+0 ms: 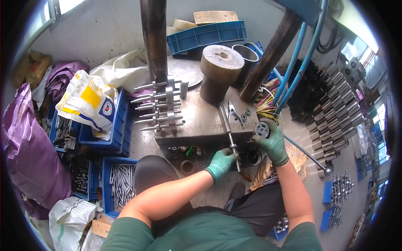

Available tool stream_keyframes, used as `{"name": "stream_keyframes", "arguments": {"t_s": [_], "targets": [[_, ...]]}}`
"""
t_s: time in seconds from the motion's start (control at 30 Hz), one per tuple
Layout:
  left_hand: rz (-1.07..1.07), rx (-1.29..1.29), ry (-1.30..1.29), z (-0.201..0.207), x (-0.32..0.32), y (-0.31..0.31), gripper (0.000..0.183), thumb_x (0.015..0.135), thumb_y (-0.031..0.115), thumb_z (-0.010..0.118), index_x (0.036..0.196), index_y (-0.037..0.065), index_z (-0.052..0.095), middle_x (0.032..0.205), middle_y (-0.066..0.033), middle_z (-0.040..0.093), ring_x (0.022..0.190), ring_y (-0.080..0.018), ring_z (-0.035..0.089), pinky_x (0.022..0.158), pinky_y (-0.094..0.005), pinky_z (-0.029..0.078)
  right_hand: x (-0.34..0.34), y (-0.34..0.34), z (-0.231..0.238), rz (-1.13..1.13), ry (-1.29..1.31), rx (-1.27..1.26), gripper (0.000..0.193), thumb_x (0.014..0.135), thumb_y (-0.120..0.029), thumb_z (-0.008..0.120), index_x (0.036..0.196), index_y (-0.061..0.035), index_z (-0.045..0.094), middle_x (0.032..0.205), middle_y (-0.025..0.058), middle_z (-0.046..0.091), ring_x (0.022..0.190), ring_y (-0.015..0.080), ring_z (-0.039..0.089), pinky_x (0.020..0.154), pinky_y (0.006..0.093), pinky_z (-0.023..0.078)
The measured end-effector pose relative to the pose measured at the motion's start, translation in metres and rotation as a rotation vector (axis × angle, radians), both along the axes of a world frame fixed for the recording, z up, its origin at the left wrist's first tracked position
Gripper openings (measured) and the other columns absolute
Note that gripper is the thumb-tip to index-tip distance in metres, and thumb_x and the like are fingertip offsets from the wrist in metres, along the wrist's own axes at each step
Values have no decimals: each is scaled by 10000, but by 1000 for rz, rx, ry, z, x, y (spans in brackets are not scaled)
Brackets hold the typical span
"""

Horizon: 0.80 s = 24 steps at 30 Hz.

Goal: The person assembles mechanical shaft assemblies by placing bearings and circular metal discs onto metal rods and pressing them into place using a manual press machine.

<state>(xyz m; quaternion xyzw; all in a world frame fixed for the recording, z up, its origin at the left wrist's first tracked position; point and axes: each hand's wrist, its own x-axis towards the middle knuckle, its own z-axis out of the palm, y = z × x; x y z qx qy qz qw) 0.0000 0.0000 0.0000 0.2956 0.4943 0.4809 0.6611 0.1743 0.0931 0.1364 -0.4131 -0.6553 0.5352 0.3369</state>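
The left grip (222, 165), in a green glove, is closed round the near part of a slim metal shaft (230, 137), whose tip juts past the fist toward the person. The right grip (274, 144) grasps a round metal disc (262, 130) pierced with holes, just right of the shaft and apart from it. The shaft slants away over the near edge of the metal tabletop (199, 122), toward a heavy mushroom-shaped block (222, 62). The step in hand seems to be handling shaft and disc as a pair; the next move probably calls for a steady left grip and care over how the disc is angled. Right of the shaft lie pliers (235, 113) and small dark rings; a cluster of shafted parts (169, 106) stands at the tabletop's left. Farther left and nearer, a blue bin (107, 200) holds loose rods.
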Motion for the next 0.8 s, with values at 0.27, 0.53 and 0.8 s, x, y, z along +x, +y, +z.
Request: {"name": "stream_keyframes", "arguments": {"t_s": [0.27,0.53,0.8], "targets": [[72,35,45,-25,-8,26,270,1027,151,695,1210,-47,673,1019,-113,746,883,-179,707,805,-308,574,-66,47,63,-38,-158,529,703,820,-204,890,1408,43,593,1123,87,714,1026,160,685,952,312,562],[120,-19,-4,-29,-19,42,554,918,205,819,1357,-81,639,1229,-195,749,1118,-265,702,1024,-365,522,-162,115,114,-43,-434,1039,618,825,-318,844,1323,17,695,1037,261,741,962,380,741,903,432,587],[65,81,-13,-40,-27,50,442,942,88,781,1326,-66,626,1070,-122,752,909,-202,736,797,-319,597,-203,145,129,3,-734,865,471,924,-360,760,1253,-24,756,1104,237,768,1036,358,748,932,416,575]]}}
